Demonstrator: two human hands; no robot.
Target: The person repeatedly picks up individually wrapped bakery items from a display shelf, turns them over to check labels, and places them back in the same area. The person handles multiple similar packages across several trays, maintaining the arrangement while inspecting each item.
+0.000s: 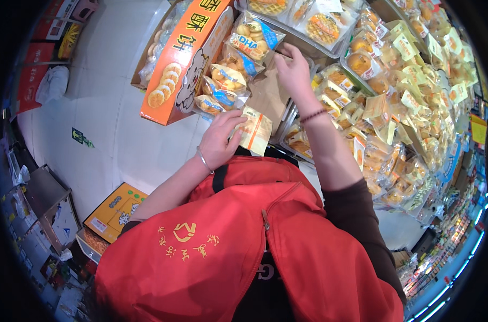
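Observation:
My left hand (pixel 224 139) lies at the near end of a row of clear-and-blue snack bags (pixel 228 80), its fingertips at a cream-coloured packet with an orange stripe (pixel 257 129); whether it grips the packet, I cannot tell. My right hand (pixel 293 66) is raised over a brown cardboard surface (pixel 270 86), fingers bent, beside the biggest bag of small round biscuits (pixel 250 40). Nothing shows in its fingers. Immediately left of the bags stands an orange printed carton (pixel 183 60) with biscuits pictured on it.
Clear plastic trays of wrapped waffles (pixel 322 28) and wrapped cakes (pixel 334 94) border the cardboard. Heaped packaged pastries (pixel 405 80) fill the right side. An open carton of bagged goods (pixel 157 48) stands behind the orange one. A yellow box (pixel 115 209) is at lower left.

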